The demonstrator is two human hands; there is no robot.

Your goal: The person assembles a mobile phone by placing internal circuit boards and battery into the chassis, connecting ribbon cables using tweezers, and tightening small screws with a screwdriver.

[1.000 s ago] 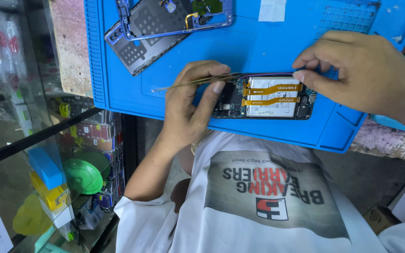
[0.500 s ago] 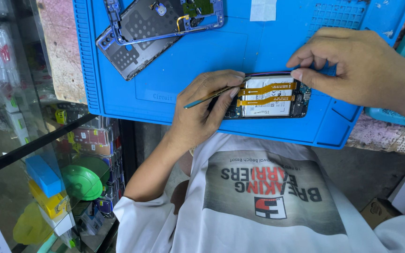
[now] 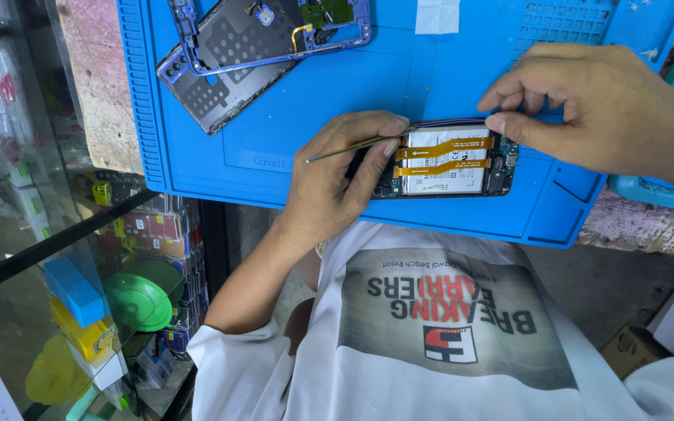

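An opened phone (image 3: 462,181) lies back-up on the blue work mat (image 3: 446,70), showing a white battery crossed by two orange flex cables (image 3: 446,146). My left hand (image 3: 337,183) rests on the phone's left end and pinches a thin metal tool (image 3: 337,151). The tool's tip is at the left edge of the cables and its free end points left. My right hand (image 3: 610,101) comes in from the right, with its fingertips pressing the phone's upper right edge.
Two purple-grey phone frames (image 3: 228,58), one carrying a small green board, lie overlapped at the mat's upper left. A white slip (image 3: 437,15) sits at the top. A glass shelf of coloured packages (image 3: 118,296) is lower left. A worn counter edge (image 3: 649,226) shows on the right.
The thin tool has swung in my left hand: its free end now sticks out less and points lower left. Both hands stay on the phone, and the view has shifted slightly.
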